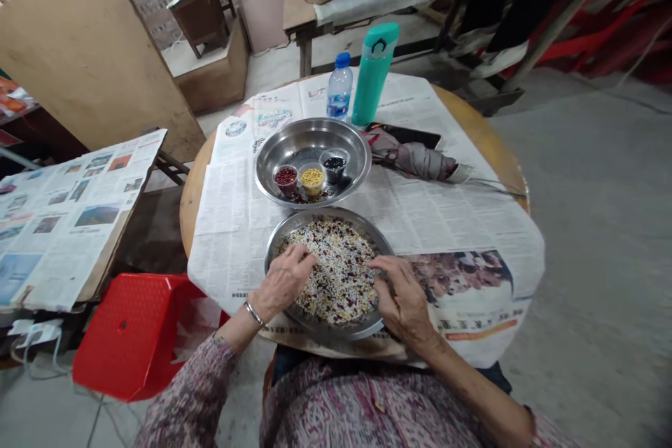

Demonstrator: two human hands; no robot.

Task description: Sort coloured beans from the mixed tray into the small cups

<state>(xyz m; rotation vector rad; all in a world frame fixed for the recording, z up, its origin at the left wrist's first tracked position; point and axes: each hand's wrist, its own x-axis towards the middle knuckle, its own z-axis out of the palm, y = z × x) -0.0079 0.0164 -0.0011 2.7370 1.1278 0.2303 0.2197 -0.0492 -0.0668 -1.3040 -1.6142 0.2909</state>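
Note:
A shallow steel pan (386, 327) in front of me holds a spread layer of mixed white, dark red, yellow and black grains and beans (339, 269). Over its left side, my left hand (288, 276) has its fingers bent together above the grains; what they may hold is hidden. My right hand (405, 301) is at the right rim, index finger reaching over the grains and thumb apart from it. Behind the pan, a steel basin (267, 147) contains small clear cups of red beans (286, 179), yellow beans (311, 179) and black beans (334, 166), plus some loose beans.
Newspaper (225, 224) covers the round table. Behind the basin stand a water bottle (340, 87) and a green flask (374, 73). A folded umbrella (414, 156) and a phone (409, 134) lie to the right. A red stool (131, 332) stands at lower left.

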